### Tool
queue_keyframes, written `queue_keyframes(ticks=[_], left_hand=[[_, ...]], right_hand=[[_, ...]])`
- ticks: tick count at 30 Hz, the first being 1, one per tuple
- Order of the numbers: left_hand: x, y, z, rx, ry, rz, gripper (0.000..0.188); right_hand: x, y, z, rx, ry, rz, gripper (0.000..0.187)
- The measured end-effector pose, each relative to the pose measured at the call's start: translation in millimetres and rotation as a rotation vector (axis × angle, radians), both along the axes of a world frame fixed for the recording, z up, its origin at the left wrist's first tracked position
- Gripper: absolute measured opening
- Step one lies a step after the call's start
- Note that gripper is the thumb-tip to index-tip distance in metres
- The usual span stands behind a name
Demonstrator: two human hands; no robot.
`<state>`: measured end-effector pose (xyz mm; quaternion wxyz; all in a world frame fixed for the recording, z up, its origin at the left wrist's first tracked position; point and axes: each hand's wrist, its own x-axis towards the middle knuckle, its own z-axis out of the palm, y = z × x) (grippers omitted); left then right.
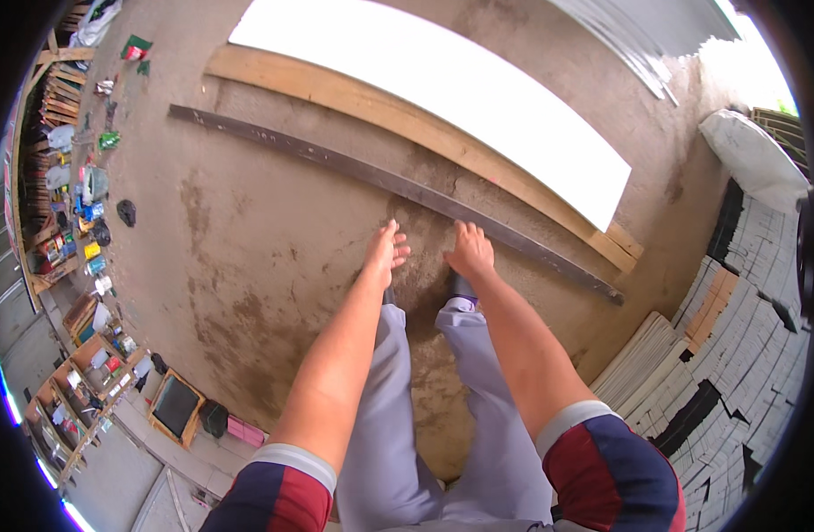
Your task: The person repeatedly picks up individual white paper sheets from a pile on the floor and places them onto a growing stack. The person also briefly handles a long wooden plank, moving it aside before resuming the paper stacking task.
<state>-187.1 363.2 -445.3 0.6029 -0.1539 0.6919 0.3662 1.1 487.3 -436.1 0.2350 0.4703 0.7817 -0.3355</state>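
- The floor [247, 230] is bare concrete, stained brown in patches; it fills most of the view and bears everything else.
- A white panel [442, 97] lies flat on the floor at the top, running from upper left down to the right. It is so overexposed that its surface and material cannot be made out.
- A wooden board [336, 93] lies along the panel's near edge and seems to run partly beneath it, probably as a support that keeps the panel off the concrete. How far under it goes is hidden.
- A dark metal bar [336, 164] lies flat on the floor, roughly parallel to the board and a little nearer the person. It passes just beyond both hands, its right end close to the stacks.
- Stacks of pale tiles [735, 355] stand at the right, piled in tidy blocks as stock would be; the rim of the picture bends and cuts them off.
- A white sack [752, 155] rests above the stacks, partly cut by the rim.
- Shelves [79, 372] of small goods line the left edge, too small and warped to identify.
- The right hand [471, 253] reaches down toward the bar, back up; it looks to be at the bar's near edge, but contact is unclear and I cannot tell whether its fingers are curled or spread.
- The left hand [386, 250] hangs just short of the bar, fingers loosely apart and holding nothing.
- Dark shoes [462, 285] peek out below the hands, mostly hidden by the forearms.
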Motion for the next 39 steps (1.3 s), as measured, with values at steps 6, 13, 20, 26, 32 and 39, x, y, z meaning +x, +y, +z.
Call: queue_keyframes(ticks=[6, 13, 20, 26, 32, 39], left_hand=[[-12.3, -9.4, -70.0, -0.089, -0.027, 0.005, 0.051], [-17.2, -45.8, -103.4, -0.124, -0.040, 0.034, 0.045], [-34.7, -20.2, -72.0, -0.131, 0.017, 0.294, 0.075], [-51.6, -3.6, -13.9, 0.048, -0.079, 0.567, 0.087], [-7.9, -21.0, 110.6, 0.192, -0.083, 0.444, 0.045], [31.1, -34.5, 313.4, 0.383, 0.023, 0.174, 0.048]], right_hand=[[-21.6, 6.3, -136.2, 0.207, -0.078, 0.078, 0.084], [-36.2, 1.0, -195.7, 0.461, -0.158, 0.339, 0.069], [-18.0, -5.7, -94.0, 0.145, 0.156, 0.279, 0.055], [20.1, -29.7, 55.7, -0.002, 0.214, 0.262, 0.061], [59.8, -48.8, 212.6, 0.026, 0.235, 0.036, 0.068], [81.1, -85.0, 376.7, 0.119, 0.189, -0.128, 0.070]])
